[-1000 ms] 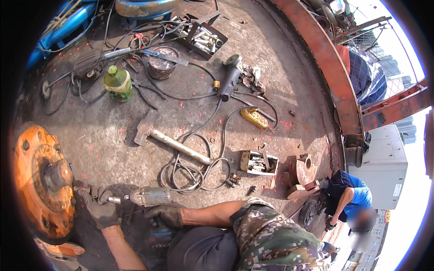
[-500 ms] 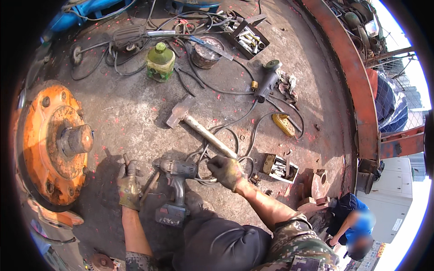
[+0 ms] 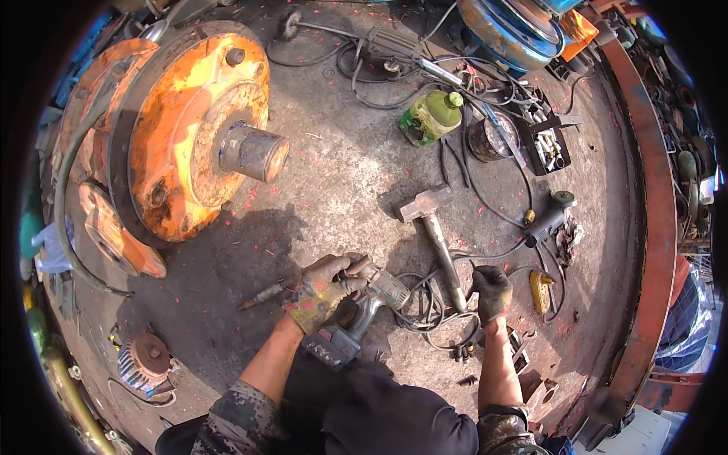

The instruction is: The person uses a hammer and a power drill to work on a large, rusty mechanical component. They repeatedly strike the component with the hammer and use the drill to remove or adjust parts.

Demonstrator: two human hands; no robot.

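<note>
My left hand (image 3: pixel 317 294), in a stained work glove, is closed with a short rusty rod (image 3: pixel 359 265) between thumb and fingers. It hangs over the nose of a cordless impact wrench (image 3: pixel 390 290), which lies on its side. Left of that hand a longer thin rod (image 3: pixel 262 295) rests on the ground. My gloved right hand (image 3: pixel 493 293) is curled shut, and whatever its fingers may hold is hidden. Just left of it lies a sledgehammer (image 3: pixel 444 258), its handle end pointing toward me and apart from the glove.
A large orange flanged hub (image 3: pixel 178 144) with a protruding shaft stands at left. A finned motor (image 3: pixel 152 360) sits below it. Around the far right are a green jug (image 3: pixel 434 117), a tin (image 3: pixel 493 140), a parts box (image 3: pixel 547 144), an angle grinder (image 3: pixel 550 220) and looped cables (image 3: pixel 436 318).
The view has turned left. My left hand has moved right with the short rod, to the wrench. My right hand has come off the hammer's handle end and moved to its right.
</note>
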